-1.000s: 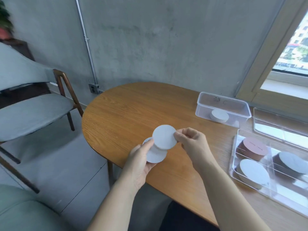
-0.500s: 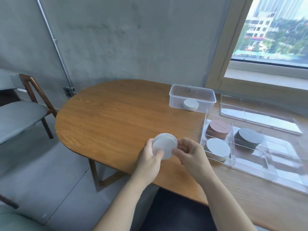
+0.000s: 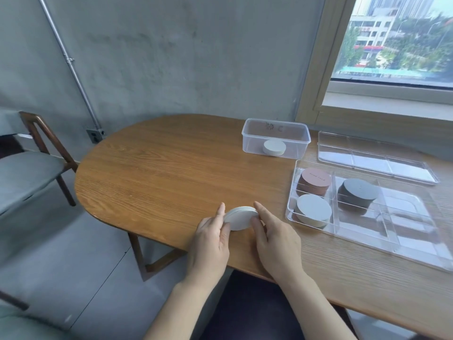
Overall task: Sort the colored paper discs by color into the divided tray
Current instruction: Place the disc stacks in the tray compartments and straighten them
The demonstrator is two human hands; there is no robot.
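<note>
The left hand (image 3: pixel 212 238) and right hand (image 3: pixel 277 238) each pinch one thin white disc stack (image 3: pixel 239 218) by its edge. It seems to touch the table (image 3: pixel 159 168)

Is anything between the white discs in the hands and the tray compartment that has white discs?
Nothing visible. Only bare table lies between the held white discs and the white stack in the near left compartment of the tray. The right hand holds them on that side; its low clear wall must be lifted over.
</note>
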